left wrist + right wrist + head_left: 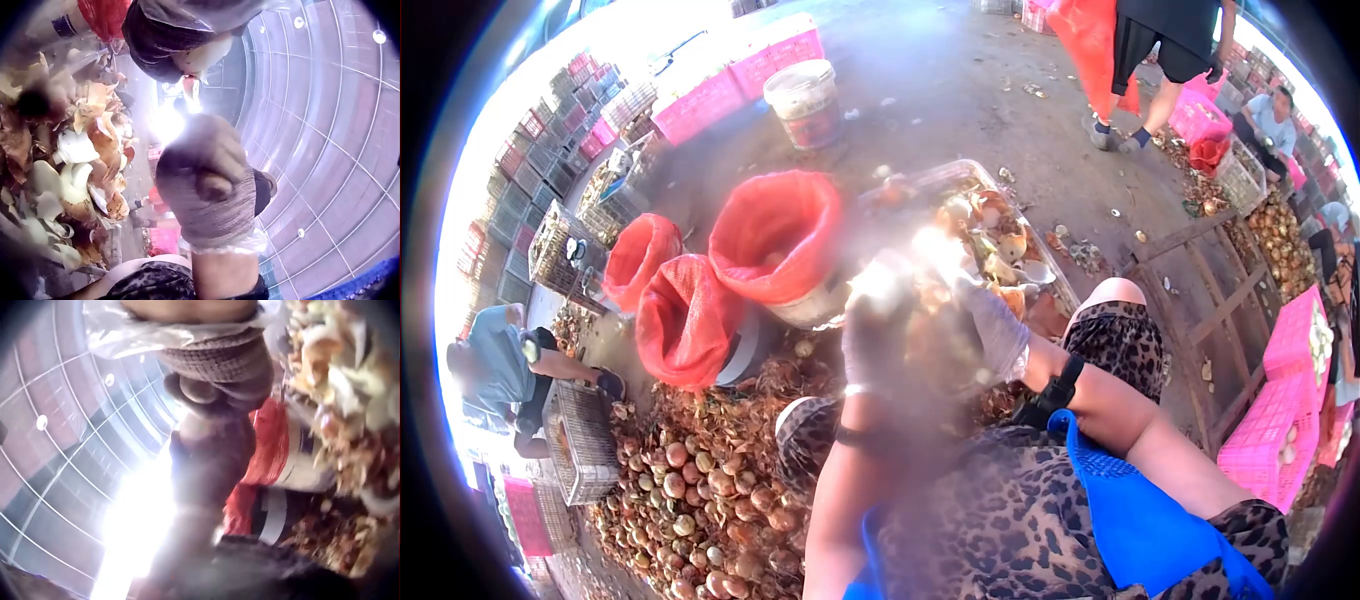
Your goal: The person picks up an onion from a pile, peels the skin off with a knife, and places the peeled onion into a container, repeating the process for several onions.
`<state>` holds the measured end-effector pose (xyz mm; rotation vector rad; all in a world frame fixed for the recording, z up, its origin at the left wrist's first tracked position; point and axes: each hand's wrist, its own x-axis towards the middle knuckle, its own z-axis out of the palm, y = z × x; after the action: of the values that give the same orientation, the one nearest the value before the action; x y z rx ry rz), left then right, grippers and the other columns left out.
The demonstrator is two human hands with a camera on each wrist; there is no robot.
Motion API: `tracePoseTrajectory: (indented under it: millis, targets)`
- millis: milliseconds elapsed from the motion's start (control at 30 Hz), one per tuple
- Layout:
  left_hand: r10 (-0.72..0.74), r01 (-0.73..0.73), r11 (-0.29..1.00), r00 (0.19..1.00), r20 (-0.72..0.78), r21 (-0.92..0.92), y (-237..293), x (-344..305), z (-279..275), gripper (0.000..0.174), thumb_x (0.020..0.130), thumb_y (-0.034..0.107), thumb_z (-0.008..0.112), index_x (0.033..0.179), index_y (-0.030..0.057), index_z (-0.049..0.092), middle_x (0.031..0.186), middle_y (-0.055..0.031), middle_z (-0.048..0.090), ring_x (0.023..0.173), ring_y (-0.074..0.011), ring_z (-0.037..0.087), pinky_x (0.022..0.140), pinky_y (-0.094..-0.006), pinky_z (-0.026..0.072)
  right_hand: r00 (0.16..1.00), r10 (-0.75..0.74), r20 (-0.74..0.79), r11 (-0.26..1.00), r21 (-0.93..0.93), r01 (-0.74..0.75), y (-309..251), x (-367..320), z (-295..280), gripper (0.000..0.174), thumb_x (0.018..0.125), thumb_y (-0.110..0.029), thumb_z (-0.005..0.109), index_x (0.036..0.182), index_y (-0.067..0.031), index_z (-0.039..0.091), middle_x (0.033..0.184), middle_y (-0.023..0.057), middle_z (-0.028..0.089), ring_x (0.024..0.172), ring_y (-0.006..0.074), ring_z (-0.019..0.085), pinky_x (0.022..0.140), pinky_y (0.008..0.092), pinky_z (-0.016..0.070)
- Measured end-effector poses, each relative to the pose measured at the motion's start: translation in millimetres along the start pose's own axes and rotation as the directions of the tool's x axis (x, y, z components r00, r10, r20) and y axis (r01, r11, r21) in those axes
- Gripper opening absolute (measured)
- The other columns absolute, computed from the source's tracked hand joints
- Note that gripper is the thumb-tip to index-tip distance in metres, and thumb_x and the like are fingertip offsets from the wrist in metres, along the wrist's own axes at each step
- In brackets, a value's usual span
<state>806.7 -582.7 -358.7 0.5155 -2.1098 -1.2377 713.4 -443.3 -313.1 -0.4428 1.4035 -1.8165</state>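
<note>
1. L hand: gloved; over near-L part of scrap crate, nr R hand. Fingers curled round pale onion, per left wrist view.
2. Pale onion: qty 1, in L hand's grasp, partly covered; glare hides it in head view.
3. R hand: gloved; at crate's near edge. Fingers curled; can't tell what, if anything, they pinch.
4. Scrap crate: plastic, before seated person's knees; holds peelings, heaped toward R edge.
5. Red mesh bags: qty 3, open-mouthed, off crate's L edge; largest lines a white bucket.
6. White pail: well beyond crate's far-L corner.
7. Onion pile: unpeeled, loose on floor w/ skins, below bags.
8. Wooden frame: flat on floor, off crate's R edge.
</note>
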Motion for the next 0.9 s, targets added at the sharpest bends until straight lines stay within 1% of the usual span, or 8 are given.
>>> tracePoseTrajectory:
  millis: [67,100,133,333,600,667,767,900]
  targets:
    - [-0.148,0.126,0.832,0.989,0.003,-0.54,-3,-3,-2,0.038,0.091,0.028,0.055,0.119,0.0018,0.053,0.113,-0.0094,0.059,0.103,-0.0216,0.058,0.088,-0.0343,0.0499,1.0,0.001,0.002,0.997,-0.071,-0.001,1,3,-2,0.021,0.094,-0.028,0.049,0.101,-0.0088,0.056,0.065,0.0024,0.054,0.053,0.0168,0.053,0.048,0.0305,0.0435]
    - [-0.256,0.192,0.182,0.956,0.142,-0.964,6,-10,-2,0.038,0.091,0.028,0.056,0.119,0.0016,0.053,0.112,-0.0091,0.06,0.102,-0.022,0.058,0.088,-0.0343,0.0495,1.0,-0.006,0.017,0.994,-0.109,0.007,5,5,-1,0.021,0.094,-0.027,0.049,0.104,-0.01,0.054,0.064,0.0019,0.054,0.052,0.016,0.052,0.047,0.0297,0.0427]
    - [-0.388,0.235,0.09,0.903,0.183,-0.968,15,-14,-4,0.04,0.092,0.031,0.055,0.12,0.0021,0.053,0.112,-0.0089,0.062,0.102,-0.0228,0.059,0.088,-0.0355,0.0492,1.0,-0.011,0.015,0.988,-0.151,0.013,9,2,-3,0.021,0.094,-0.027,0.049,0.108,-0.0112,0.053,0.063,0.0015,0.053,0.051,0.0153,0.051,0.046,0.029,0.0419]
    - [-0.282,0.322,0.113,0.917,0.28,-0.94,13,-16,6,0.054,0.092,0.038,0.052,0.133,0.0035,0.044,0.131,-0.0122,0.052,0.121,-0.025,0.05,0.106,-0.0395,0.0364,0.997,0.052,0.058,0.992,-0.118,-0.045,16,1,4,0.034,0.095,-0.025,0.05,0.128,-0.0186,0.045,0.058,-0.0012,0.049,0.044,0.0106,0.046,0.04,0.0244,0.0372]
    - [-0.339,0.524,0.094,0.816,0.468,-0.846,7,-19,3,0.058,0.091,0.05,0.051,0.131,0.0073,0.048,0.121,-0.0114,0.058,0.108,-0.0257,0.058,0.092,-0.0405,0.0479,0.988,0.099,0.119,0.99,-0.108,-0.086,9,2,6,0.052,0.093,-0.02,0.054,0.143,-0.0223,0.038,0.055,-0.0006,0.05,0.039,0.0088,0.044,0.034,0.0231,0.0365]
    - [-0.399,0.513,0.09,0.804,0.442,-0.853,-9,-21,5,0.061,0.09,0.044,0.053,0.13,-0.0007,0.044,0.12,-0.0163,0.055,0.108,-0.0292,0.056,0.096,-0.0411,0.0446,0.981,0.135,0.142,0.983,-0.142,-0.115,6,-3,4,0.054,0.093,-0.021,0.056,0.144,-0.0212,0.036,0.054,-0.001,0.051,0.039,0.0083,0.045,0.033,0.023,0.037]
    - [-0.303,0.514,0.117,0.833,0.462,-0.85,-10,-20,4,0.059,0.09,0.041,0.054,0.13,-0.0022,0.044,0.119,-0.0164,0.056,0.107,-0.0287,0.056,0.095,-0.0402,0.0445,0.966,0.209,0.152,0.978,-0.035,-0.206,-10,-18,0,0.055,0.094,-0.027,0.055,0.144,-0.0199,0.034,0.053,-0.0009,0.052,0.036,0.0082,0.044,0.03,0.0234,0.0354]
    - [-0.347,0.474,0.215,0.854,0.387,-0.854,6,-22,9,0.056,0.089,0.038,0.055,0.126,-0.0027,0.046,0.117,-0.0167,0.055,0.107,-0.028,0.055,0.093,-0.0402,0.0456,0.968,0.248,0.031,0.966,0.071,-0.25,-40,-29,3,0.052,0.094,-0.032,0.055,0.142,-0.0193,0.038,0.053,-0.0001,0.051,0.033,0.0095,0.042,0.028,0.0249,0.0344]
